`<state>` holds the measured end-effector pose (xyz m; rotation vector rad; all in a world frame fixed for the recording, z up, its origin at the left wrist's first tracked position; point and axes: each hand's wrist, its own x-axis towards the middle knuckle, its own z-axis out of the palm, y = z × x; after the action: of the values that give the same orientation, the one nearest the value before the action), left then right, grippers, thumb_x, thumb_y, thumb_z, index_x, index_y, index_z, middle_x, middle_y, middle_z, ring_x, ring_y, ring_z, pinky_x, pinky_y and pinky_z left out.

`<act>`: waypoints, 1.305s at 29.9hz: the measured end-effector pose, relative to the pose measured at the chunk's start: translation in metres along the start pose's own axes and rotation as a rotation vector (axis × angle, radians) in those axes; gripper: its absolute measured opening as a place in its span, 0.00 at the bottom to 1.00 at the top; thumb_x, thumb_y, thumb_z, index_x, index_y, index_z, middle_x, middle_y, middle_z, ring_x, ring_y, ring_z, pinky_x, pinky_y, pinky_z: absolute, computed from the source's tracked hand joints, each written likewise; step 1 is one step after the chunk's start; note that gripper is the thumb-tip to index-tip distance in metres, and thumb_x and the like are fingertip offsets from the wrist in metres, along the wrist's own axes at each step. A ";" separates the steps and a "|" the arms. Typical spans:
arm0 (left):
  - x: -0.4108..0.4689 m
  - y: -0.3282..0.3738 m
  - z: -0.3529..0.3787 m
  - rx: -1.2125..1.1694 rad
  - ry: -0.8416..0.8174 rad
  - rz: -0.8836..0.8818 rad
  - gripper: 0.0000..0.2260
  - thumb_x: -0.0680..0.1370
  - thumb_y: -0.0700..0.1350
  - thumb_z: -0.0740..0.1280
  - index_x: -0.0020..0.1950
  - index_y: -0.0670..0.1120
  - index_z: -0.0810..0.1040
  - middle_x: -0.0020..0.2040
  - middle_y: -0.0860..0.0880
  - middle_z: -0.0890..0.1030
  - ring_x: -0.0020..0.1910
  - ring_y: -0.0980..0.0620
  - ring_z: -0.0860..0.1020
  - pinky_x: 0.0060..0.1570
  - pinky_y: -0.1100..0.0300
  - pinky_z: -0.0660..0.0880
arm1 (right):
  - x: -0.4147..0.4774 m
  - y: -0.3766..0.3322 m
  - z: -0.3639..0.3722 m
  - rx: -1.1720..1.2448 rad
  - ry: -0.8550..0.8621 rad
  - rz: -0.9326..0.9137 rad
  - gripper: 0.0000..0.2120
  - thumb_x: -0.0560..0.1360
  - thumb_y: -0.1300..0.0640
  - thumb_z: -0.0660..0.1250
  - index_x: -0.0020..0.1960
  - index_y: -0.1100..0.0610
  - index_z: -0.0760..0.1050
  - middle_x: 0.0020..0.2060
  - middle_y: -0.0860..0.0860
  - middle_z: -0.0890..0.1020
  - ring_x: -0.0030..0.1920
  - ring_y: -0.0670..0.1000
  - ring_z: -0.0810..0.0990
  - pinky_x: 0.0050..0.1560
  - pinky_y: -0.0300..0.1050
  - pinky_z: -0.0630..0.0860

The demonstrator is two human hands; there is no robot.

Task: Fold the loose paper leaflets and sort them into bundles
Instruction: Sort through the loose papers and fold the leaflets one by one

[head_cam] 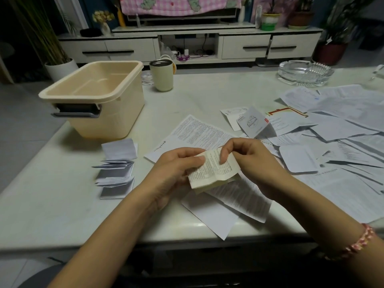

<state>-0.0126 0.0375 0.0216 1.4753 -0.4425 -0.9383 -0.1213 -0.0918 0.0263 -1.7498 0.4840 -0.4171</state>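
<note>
A small printed leaflet (212, 170), partly folded and creased, is held just above the table's near middle. My left hand (176, 169) grips its left edge with thumb on top. My right hand (247, 156) pinches its upper right part with curled fingers. To the left lies a row of folded white leaflets (116, 169), fanned and overlapping. Flat unfolded leaflets lie under my hands, one printed sheet (197, 134) behind and another (239, 196) in front, reaching to the table's near edge. A large spread of loose leaflets (342, 129) covers the right side.
An empty beige plastic bin (97, 98) with a grey handle stands at the back left of the pale table (62, 204). A cream cup (161, 74) stands behind it, a glass ashtray (305, 72) at the back right. A white TV cabinet is beyond the table.
</note>
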 end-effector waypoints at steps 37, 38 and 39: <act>0.007 -0.010 0.003 0.304 0.230 0.455 0.10 0.76 0.38 0.67 0.38 0.50 0.79 0.35 0.53 0.80 0.32 0.62 0.76 0.32 0.68 0.74 | -0.011 0.004 0.023 0.229 -0.068 0.103 0.04 0.76 0.66 0.64 0.44 0.63 0.78 0.35 0.56 0.81 0.30 0.47 0.80 0.28 0.37 0.76; 0.007 -0.010 0.003 0.304 0.232 0.452 0.10 0.76 0.38 0.66 0.38 0.50 0.78 0.35 0.53 0.80 0.31 0.63 0.76 0.31 0.69 0.73 | -0.011 0.004 0.023 0.238 -0.065 0.104 0.06 0.77 0.65 0.63 0.44 0.63 0.78 0.35 0.57 0.81 0.29 0.48 0.79 0.28 0.38 0.76; 0.007 -0.011 0.004 0.299 0.231 0.447 0.10 0.76 0.38 0.66 0.38 0.50 0.78 0.35 0.52 0.79 0.31 0.63 0.76 0.31 0.69 0.73 | -0.011 0.003 0.022 0.232 -0.062 0.100 0.07 0.77 0.64 0.62 0.44 0.63 0.78 0.35 0.57 0.81 0.29 0.49 0.79 0.28 0.39 0.76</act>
<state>-0.0143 0.0313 0.0099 1.6382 -0.7281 -0.3522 -0.1194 -0.0680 0.0179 -1.5041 0.4576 -0.3331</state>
